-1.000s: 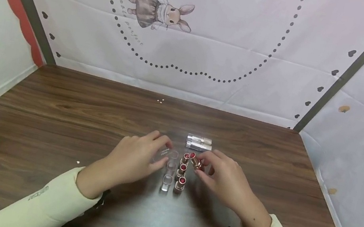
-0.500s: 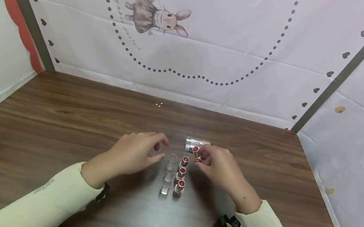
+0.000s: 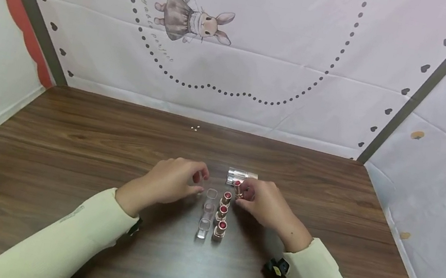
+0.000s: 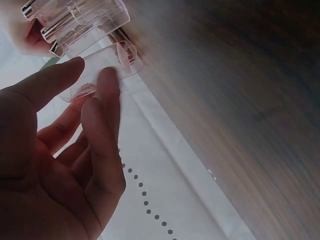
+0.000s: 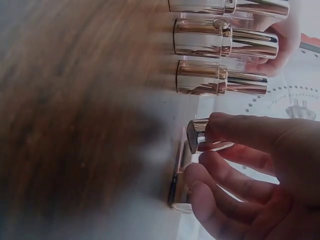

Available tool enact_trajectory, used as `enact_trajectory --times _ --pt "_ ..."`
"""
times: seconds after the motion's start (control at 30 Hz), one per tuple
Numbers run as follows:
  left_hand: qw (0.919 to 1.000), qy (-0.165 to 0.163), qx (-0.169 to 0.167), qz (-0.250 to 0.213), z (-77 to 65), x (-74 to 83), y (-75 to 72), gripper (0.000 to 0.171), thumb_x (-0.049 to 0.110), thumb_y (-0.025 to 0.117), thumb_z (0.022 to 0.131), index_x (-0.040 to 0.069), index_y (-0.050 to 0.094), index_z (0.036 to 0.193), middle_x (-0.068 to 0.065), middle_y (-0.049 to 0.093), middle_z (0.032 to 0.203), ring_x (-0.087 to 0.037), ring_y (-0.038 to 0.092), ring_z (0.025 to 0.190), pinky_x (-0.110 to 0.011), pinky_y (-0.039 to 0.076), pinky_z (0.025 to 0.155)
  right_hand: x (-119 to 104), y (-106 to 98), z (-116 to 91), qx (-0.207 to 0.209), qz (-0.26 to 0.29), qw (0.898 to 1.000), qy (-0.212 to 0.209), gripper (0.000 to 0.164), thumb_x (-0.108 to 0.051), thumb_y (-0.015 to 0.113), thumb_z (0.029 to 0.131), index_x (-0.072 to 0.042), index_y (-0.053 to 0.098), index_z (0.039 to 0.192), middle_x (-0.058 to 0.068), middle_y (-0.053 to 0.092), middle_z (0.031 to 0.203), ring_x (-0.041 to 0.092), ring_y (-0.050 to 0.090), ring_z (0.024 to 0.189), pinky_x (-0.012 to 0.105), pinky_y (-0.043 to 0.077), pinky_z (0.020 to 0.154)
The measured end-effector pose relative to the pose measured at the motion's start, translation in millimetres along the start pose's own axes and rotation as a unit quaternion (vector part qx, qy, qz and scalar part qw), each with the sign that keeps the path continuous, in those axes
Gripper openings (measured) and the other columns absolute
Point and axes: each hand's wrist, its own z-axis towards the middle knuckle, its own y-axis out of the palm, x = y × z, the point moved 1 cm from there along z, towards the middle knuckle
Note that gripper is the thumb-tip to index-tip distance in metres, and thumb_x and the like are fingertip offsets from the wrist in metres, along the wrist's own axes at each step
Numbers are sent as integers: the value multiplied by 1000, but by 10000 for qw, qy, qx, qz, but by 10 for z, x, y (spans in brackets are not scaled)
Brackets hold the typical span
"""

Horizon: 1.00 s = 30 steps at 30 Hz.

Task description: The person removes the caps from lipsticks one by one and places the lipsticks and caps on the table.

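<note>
My left hand (image 3: 169,180) pinches a clear cap (image 4: 107,62) between thumb and fingertips; in the left wrist view it lies tilted and see-through. The right hand (image 3: 267,206) grips an uncapped lipstick (image 3: 237,189) with a red tip and a shiny rose-gold body, held nearly upright. Its base (image 5: 193,136) shows beyond the thumb in the right wrist view. Between the hands, three uncapped lipsticks (image 3: 219,231) stand in a row. Left of them runs a row of three clear caps (image 3: 203,229), open ends up.
Two silvery, clear-capped tubes (image 3: 239,173) lie side by side just beyond the right hand. Several tiny white bits (image 3: 195,128) are near the back of the wooden table (image 3: 119,126). Printed cloth (image 3: 276,30) walls the back and both sides.
My right hand has carried its lipstick slightly farther from me and brought it more upright. The left hand, holding the clear cap, has drawn a little left of the cap row.
</note>
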Motion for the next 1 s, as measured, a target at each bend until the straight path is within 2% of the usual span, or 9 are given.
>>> enact_trajectory --times 0.17,0.33,0.63,0.87,1.0 --pt "9999 -16 -114 -51 61 -13 20 26 30 77 88 18 67 110 10 64 81 -9 56 67 -29 44 61 3 38 46 -70 67 10000 -7 18 -15 81 82 -10 68 94 1 75 77 8 68 70 29 54 68" --pt "9997 -48 -211 -82 97 -31 42 26 28 77 88 17 67 109 10 66 83 -7 57 69 -30 45 64 15 83 92 -187 70 9998 93 19 -14 82 82 -10 68 94 0 75 78 6 67 69 28 54 67" --pt "9994 -35 -294 -152 152 -21 75 25 26 79 86 16 69 107 10 68 82 -7 59 70 -31 47 68 16 124 165 -132 133 9998 -48 19 -11 82 80 -12 68 92 -3 69 73 6 59 64 25 50 62" --pt "9993 -35 -322 -206 173 10 89 22 23 78 87 16 69 105 10 69 81 -7 61 71 -33 49 70 -6 127 188 -273 215 9994 -47 19 -7 78 82 -13 69 98 -1 73 81 9 67 75 31 54 72" --pt "9987 -80 -450 -232 195 5 130 22 21 77 88 17 70 108 10 70 84 -7 61 72 -32 49 71 -5 131 181 -306 354 9989 -85 19 -4 75 85 -11 69 102 1 75 86 11 70 81 32 56 76"
